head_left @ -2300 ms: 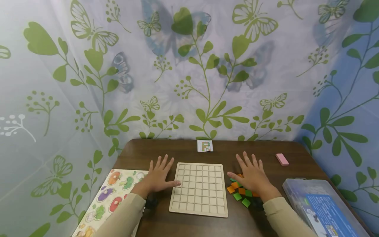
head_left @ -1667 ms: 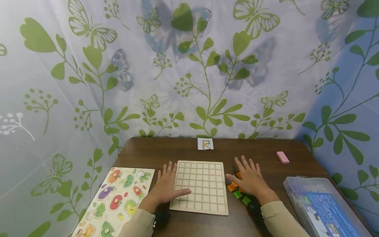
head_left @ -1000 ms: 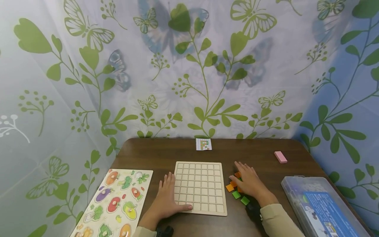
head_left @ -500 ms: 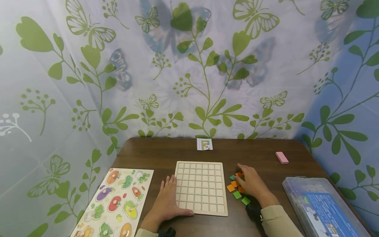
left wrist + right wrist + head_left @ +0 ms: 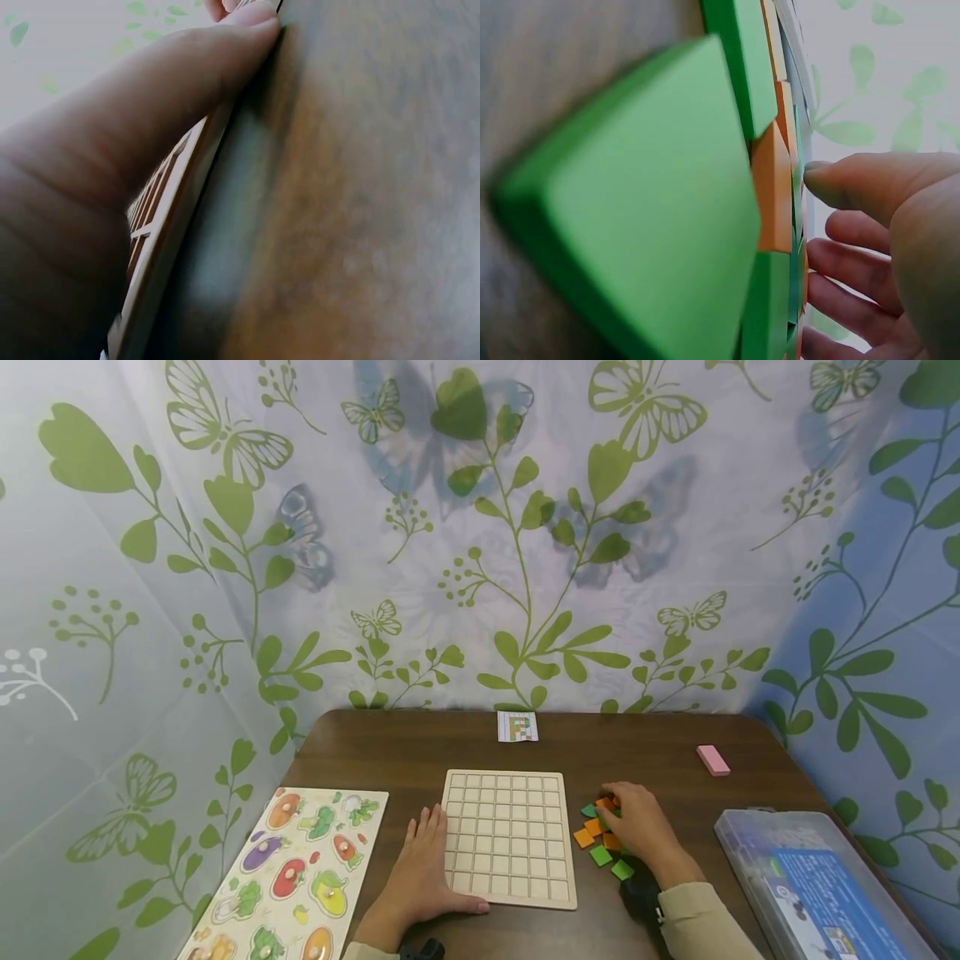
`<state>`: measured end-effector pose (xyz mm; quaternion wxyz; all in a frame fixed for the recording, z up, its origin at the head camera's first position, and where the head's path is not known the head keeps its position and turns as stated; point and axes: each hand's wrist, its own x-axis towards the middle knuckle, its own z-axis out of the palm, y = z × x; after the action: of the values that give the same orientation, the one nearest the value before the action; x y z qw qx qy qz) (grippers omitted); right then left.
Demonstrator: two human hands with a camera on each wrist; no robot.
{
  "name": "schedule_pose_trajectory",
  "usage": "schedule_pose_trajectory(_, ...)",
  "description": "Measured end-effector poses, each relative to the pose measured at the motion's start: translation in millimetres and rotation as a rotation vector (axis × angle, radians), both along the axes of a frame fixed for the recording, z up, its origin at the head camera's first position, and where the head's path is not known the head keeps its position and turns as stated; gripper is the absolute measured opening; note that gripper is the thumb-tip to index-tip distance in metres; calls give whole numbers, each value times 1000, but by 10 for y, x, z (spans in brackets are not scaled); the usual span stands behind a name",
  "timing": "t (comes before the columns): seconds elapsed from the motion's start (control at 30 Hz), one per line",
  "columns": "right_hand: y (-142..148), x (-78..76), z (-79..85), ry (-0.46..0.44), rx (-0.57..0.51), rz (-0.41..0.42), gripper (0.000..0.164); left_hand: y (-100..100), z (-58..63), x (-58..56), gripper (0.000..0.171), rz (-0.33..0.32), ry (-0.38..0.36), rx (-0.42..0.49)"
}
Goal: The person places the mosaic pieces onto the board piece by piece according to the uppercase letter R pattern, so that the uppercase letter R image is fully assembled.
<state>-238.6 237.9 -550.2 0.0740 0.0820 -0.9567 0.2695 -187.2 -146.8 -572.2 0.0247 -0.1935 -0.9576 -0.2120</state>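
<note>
A square wooden grid board [image 5: 507, 839] lies on the dark table. My left hand [image 5: 422, 877] rests along its left side, fingers extended and thumb along the near edge. In the left wrist view, the thumb [image 5: 172, 90] lies against the rim of the board [image 5: 169, 232]. To the board's right is a loose pile of square tiles, with orange tiles [image 5: 584, 837] and green tiles [image 5: 601, 855]. Over the pile's right part is my right hand [image 5: 643, 827], its bent fingers hiding some tiles. The right wrist view has the thumb [image 5: 855, 180] apart from the fingers, beside a green tile [image 5: 645, 202].
A vegetable puzzle board [image 5: 300, 868] lies at the left. At the back stands a small printed pattern card [image 5: 517, 727]. A pink block [image 5: 712, 760] lies at the back right, and a clear plastic case [image 5: 750, 843] with a blue label sits on the right.
The left hand has come down and toward me to the board's near left corner. The right hand has lowered onto the tiles, its spread fingers now bent.
</note>
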Motion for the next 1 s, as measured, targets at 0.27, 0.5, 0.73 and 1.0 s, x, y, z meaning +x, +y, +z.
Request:
schedule_pose_trajectory(0.27, -22, 1, -7, 24, 19, -32, 37, -13, -21, -31, 158, -6, 24, -23)
schedule_pose_trajectory(0.5, -60, 14, -7, 34, 30, -49, 34, -28, -35, -14, 156, -11, 14, 2)
schedule_pose_trajectory(0.73, -77, 17, -23, 58, 25, -70, 31, -37, -43, -1, 156, -11, 34, 30)
schedule_pose_trajectory(1.0, -56, 41, -1, 55, 5, -83, 25, -37, -29, 3, 153, -22, 64, 39)
